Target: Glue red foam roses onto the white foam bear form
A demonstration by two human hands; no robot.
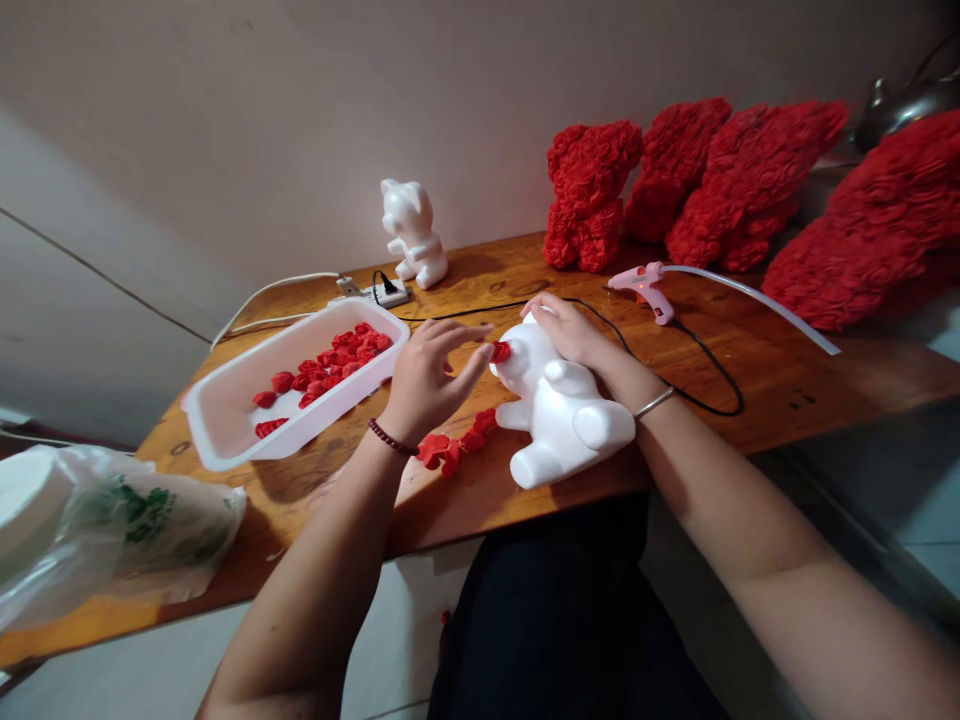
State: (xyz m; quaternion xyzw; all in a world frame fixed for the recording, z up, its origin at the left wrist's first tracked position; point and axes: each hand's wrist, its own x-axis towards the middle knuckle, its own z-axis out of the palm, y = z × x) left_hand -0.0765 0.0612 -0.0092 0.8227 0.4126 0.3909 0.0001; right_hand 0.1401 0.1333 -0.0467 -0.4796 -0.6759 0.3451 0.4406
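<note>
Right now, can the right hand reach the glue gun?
Probably yes: the right hand rests on the white foam bear, and the pink glue gun lies just beyond, with only a black cord between.

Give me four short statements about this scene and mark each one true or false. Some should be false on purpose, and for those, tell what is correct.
The right hand rests on a white foam bear. True.
The left hand has a beaded bracelet at its wrist. True.
The pink glue gun lies inside the white plastic tray. False: it is on the wooden table, beyond the bear.
The tray holds blue foam pieces. False: it holds red foam roses.
</note>
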